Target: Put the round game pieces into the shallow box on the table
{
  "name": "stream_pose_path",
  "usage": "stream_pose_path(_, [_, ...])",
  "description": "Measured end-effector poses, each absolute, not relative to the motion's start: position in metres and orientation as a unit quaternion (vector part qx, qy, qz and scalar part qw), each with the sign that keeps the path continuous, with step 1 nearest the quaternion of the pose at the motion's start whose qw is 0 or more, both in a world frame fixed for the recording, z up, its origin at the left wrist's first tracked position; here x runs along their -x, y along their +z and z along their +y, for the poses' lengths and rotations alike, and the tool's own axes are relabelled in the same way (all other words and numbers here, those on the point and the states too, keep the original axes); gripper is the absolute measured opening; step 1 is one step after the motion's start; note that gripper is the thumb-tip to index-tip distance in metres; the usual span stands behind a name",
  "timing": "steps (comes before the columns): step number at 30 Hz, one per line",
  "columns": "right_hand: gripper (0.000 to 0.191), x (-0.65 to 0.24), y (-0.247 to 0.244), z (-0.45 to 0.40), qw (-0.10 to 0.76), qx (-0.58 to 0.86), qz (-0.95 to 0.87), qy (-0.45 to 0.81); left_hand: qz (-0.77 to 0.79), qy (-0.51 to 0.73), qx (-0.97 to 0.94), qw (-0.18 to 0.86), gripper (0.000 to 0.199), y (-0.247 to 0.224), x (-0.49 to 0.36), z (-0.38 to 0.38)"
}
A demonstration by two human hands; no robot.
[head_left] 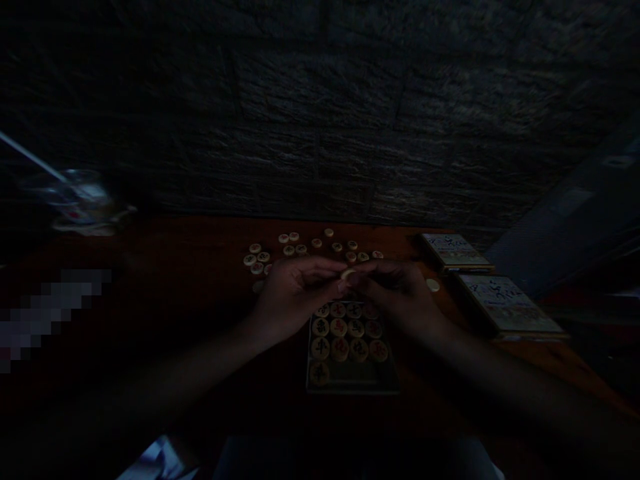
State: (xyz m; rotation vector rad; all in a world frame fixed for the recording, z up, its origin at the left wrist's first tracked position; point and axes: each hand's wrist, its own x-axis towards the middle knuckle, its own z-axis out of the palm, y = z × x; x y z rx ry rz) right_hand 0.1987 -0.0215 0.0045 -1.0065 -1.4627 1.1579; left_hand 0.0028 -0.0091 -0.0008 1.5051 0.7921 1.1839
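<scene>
Between the fingertips of both hands is a pale round xiangqi piece (349,274), its edge turned towards me. My left hand (300,287) pinches it from one side, and my right hand (400,290) from the other. Below them lies a shallow box (363,383) with rows of xiangqi pieces marked in red or black. Its front row has a single piece (319,373) at the left end. The hands cover the box's far part. Beyond them, several loose xiangqi pieces (294,237) are scattered on the wooden table (200,267).
Two flat printed boxes (510,303) lie at the right, with a pale disc (433,285) beside them. A clear cup with a straw (80,200) stands at the far left. A dark stone wall (320,120) rises behind the table. The scene is very dim.
</scene>
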Motion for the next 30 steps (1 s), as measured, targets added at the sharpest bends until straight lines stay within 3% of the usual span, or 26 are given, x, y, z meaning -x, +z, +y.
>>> stream_pose_path(6, [0.027,-0.2007,0.0033,-0.0198,0.513,0.429,-0.591,0.451,0.328,0.504,-0.603,0.524,0.023,0.0003,-0.0028,-0.0061])
stream_pose_path(17, [0.019,-0.1989,-0.0001,-0.0195,0.523,0.386,-0.658,0.380,0.331,0.513,-0.616,0.498,0.015,-0.0010,-0.0009,-0.0047])
stream_pose_path(30, [0.027,-0.2075,0.0030,-0.0193,0.478,0.410,-0.743,0.228,0.309,0.514,-0.542,0.589,0.032,-0.0061,-0.0010,-0.0007])
